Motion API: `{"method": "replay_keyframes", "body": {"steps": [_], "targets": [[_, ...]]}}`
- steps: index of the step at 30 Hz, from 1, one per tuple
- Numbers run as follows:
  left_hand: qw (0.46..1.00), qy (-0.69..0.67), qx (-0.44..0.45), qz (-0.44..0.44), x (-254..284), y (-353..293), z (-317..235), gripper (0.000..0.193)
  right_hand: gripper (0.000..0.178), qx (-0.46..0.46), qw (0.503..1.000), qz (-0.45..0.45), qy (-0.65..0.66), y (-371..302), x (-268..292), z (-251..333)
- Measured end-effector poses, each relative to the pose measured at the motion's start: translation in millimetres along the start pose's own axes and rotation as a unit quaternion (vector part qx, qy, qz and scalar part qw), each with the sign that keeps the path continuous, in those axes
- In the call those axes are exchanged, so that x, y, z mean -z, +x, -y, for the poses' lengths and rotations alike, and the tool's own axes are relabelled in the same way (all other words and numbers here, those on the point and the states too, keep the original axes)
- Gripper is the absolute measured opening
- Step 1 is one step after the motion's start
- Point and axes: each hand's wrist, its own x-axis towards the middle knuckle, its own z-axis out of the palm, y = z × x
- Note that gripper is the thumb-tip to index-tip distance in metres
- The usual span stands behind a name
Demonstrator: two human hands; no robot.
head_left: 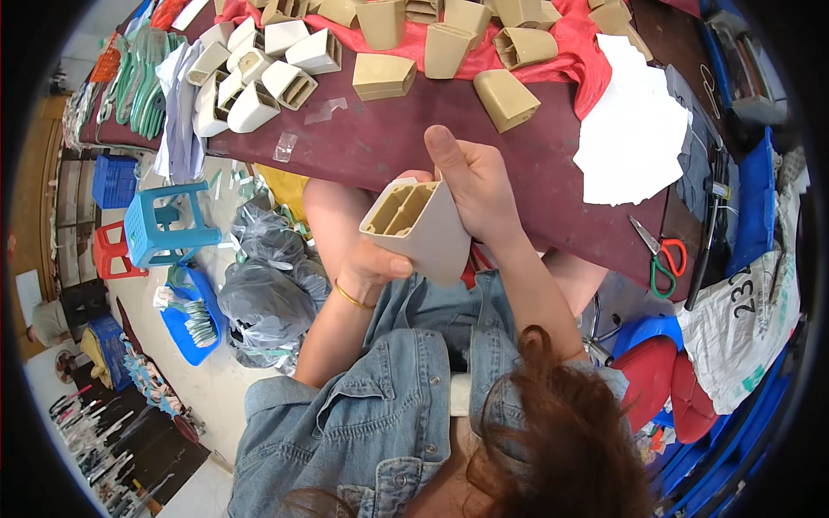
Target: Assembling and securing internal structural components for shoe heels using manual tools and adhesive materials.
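Bridging both hands, an off-white hollow piece (439, 237) is held above the lap, at the near edge of the maroon table (544, 164). Its long axis is judged to run from far left, where the open mouth is turned up, to near right, where the smooth end is pointed toward the body. The mouth is judged nearer to the left hand (367, 259); the right side is taken up by the right hand (479, 190).

Grip: left fingers closed around the piece, with the thumb laid across its near-left face, just beside the rim. Right palm set against the right side; thumb raised and pointed far, its tip apart from the surface. The remaining right fingers are mostly hidden; their spread cannot be told.

Appearance: pale, smooth outer wall, rounded at the edges; tan interior, divided by a rib.

Surroundings: similar off-white pieces (315, 52) are clustered far left, and tan blocks (384, 76) are spread far centre, some on red cloth (587, 65). White sheets (630, 129) are stacked at right; scissors (662, 252) are laid nearer.
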Motion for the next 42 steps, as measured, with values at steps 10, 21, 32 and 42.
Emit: {"method": "replay_keyframes", "body": {"steps": [10,21,32,42], "targets": [[0.996,-0.068,-0.003,-0.053,5.3,31.0,-7.6,0.097,0.021,-0.121,0.965,-0.035,0.232,-30.1,30.8,0.7],[0.643,0.754,-0.13,0.025,24.1,47.5,-18.6,0.041,0.016,0.242,0.927,-0.029,-0.285,-20.0,68.1,-47.0],[0.712,0.697,-0.077,0.036,18.9,41.5,-20.9,0.015,0.014,0.066,0.984,-0.061,-0.151,-15.3,53.3,-49.4],[0.773,0.617,0.017,-0.148,-1.5,36.4,-7.1,0.009,0.015,0.065,0.968,-0.121,-0.211,-13.6,39.0,-37.7]]}}
